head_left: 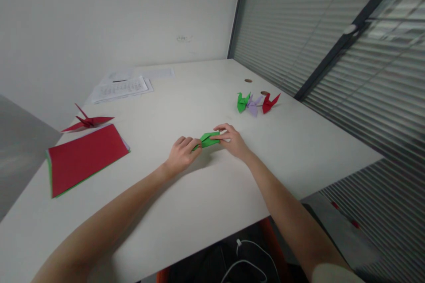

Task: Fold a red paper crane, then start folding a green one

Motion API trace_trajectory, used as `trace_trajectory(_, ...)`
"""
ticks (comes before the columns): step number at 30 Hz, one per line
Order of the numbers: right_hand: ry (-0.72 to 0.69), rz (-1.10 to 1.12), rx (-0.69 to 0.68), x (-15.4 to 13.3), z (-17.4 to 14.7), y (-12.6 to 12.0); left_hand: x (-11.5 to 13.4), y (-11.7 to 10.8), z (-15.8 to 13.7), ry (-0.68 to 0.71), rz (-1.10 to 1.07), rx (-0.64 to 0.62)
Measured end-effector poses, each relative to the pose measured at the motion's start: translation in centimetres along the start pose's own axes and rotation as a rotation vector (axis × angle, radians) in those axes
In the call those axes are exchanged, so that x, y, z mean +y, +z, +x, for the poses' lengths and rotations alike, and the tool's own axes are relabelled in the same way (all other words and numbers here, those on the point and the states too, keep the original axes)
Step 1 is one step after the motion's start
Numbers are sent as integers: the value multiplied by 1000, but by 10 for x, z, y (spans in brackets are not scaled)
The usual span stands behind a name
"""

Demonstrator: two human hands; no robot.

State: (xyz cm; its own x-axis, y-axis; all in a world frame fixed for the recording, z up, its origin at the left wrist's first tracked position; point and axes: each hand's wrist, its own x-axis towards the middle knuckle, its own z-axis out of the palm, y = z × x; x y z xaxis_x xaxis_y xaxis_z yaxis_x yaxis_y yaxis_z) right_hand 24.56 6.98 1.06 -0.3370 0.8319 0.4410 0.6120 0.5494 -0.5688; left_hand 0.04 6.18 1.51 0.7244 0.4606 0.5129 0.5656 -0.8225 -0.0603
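Beside slatted grey blinds [282, 22] stretches a smooth white table [186, 101]. One folded piece of bright green paper [208, 140] is over it, between the left hand [183, 153] and the right hand [233, 142]. The left one, fingers curled, pinches its left end; the right one, fingers half bent, holds its right end.

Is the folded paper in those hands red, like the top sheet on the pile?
No, the folded paper held between the left hand and right hand is green.
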Motion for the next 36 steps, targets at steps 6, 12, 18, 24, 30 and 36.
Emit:
trace_trajectory(6, 47, -129, -318, 4, -8, -7, -2, 11, 3, 128, -88, -190)
trace_trajectory(12, 69, -96, -440, 5, -10, -19, 0, 14, 3, 72, -205, -179)
trace_trajectory(18, 60, -27, -419, 5, -8, -20, 1, 17, 2, -23, -289, -149)
trace_trajectory(24, 98, 90, -367, 6, -9, -24, -2, 21, 2, 14, -304, -132)
trace_trajectory(30, 89, 6, -417, 7, -10, -22, -1, 18, 3, 54, -323, -103)
trace_trajectory(36, 119, -126, -303, 10, -9, -15, 1, 16, 4, 36, -350, -131)
